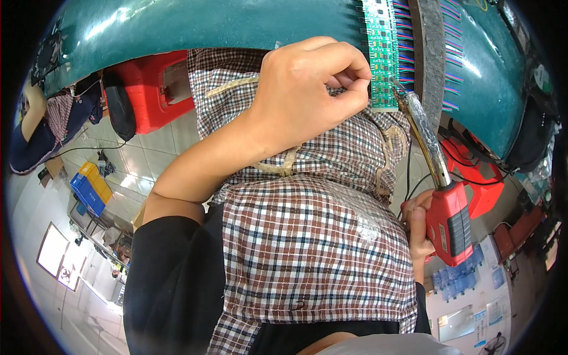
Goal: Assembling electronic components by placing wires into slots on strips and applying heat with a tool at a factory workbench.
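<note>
Clasping a red soldering gun (pixel 451 228), right fingers (pixel 418 226) curl; left fingers (pixel 350 102) pinch, contents unclear.

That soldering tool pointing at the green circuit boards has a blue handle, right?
Not quite: the handle is mostly red with a dark panel, not blue. The head view shows it. The soldering tool does point at the green circuit boards.

A red stool (pixel 144 97) and a blue crate (pixel 87 197) stand at left.
</note>
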A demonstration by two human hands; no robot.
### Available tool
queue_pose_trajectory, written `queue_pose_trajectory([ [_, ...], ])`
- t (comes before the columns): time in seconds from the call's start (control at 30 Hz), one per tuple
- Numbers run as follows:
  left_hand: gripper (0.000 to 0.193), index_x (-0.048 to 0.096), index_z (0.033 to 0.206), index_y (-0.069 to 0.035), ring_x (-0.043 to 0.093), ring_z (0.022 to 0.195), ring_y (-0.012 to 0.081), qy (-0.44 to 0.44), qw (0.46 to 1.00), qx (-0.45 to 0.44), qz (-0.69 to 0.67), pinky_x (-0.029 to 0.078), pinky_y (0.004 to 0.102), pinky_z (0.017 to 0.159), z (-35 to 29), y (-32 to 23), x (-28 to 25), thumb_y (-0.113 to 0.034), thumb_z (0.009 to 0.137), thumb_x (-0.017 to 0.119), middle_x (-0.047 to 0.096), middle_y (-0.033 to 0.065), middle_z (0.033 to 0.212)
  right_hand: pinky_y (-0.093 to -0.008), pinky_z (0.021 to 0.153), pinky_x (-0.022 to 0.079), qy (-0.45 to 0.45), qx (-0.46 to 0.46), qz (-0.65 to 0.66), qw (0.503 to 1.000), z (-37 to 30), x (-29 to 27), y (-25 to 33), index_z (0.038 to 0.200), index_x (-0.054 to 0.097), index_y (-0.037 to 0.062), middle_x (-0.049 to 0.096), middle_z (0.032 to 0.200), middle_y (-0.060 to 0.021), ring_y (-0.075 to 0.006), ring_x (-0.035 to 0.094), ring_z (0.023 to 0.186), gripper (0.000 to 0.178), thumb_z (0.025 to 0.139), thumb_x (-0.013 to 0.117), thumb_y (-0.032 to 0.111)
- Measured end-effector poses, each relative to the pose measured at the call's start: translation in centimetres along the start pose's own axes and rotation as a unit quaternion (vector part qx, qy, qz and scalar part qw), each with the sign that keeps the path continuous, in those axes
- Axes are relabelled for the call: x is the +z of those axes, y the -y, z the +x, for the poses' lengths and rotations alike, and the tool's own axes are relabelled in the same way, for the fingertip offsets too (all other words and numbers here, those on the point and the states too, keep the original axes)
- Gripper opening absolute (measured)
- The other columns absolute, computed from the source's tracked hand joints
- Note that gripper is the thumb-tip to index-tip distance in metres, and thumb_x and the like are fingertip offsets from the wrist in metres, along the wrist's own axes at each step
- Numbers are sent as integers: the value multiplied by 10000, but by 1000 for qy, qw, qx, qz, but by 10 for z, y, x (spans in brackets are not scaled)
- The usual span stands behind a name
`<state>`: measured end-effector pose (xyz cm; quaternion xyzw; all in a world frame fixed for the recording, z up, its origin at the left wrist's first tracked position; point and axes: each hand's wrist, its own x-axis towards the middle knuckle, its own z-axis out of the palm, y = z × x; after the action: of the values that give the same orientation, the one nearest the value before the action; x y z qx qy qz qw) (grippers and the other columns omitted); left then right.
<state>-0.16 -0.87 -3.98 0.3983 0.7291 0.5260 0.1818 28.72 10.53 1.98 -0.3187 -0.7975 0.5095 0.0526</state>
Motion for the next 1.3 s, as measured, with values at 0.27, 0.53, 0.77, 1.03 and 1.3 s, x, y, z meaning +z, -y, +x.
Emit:
queue_pose_trajectory([
  [0.27,97,721,869,-14,711,724,130,10,999,-30,-4,587,241,652,0,-5,-3,19,783,750,714,68,846,-295,548,395,-7,14,6,1000,1,0,3,971,452,16,471,846,-95,-133,433,598,111,943,560,23],
  [0.53,76,700,807,-104,609,543,126,-38,989,70,123,456,272,492,46,-13,-32,-72,780,763,651,30,731,-283,544,394,-49,47,89,994,-2,6,0,934,434,64,463,833,-75,-103,396,546,136,957,564,95],
  [0.77,169,757,847,-57,703,828,368,11,917,157,368,552,470,756,183,-7,-23,-205,817,680,714,174,823,-277,524,403,-41,29,49,998,0,2,-1,926,433,63,467,827,-75,-99,399,522,135,960,558,103],
  [1.03,136,764,830,-87,705,832,359,132,906,157,370,552,474,760,207,7,-20,-168,766,676,723,168,839,-277,516,411,-78,30,132,988,2,9,9,940,439,49,472,853,-82,-87,399,492,104,951,542,55],
  [1.3,164,731,787,-15,716,767,321,-10,966,129,225,565,390,731,205,1,-28,-168,730,742,713,182,787,-267,509,394,-67,-9,132,989,11,8,3,920,451,46,463,828,-70,-85,375,494,114,953,557,70],
])
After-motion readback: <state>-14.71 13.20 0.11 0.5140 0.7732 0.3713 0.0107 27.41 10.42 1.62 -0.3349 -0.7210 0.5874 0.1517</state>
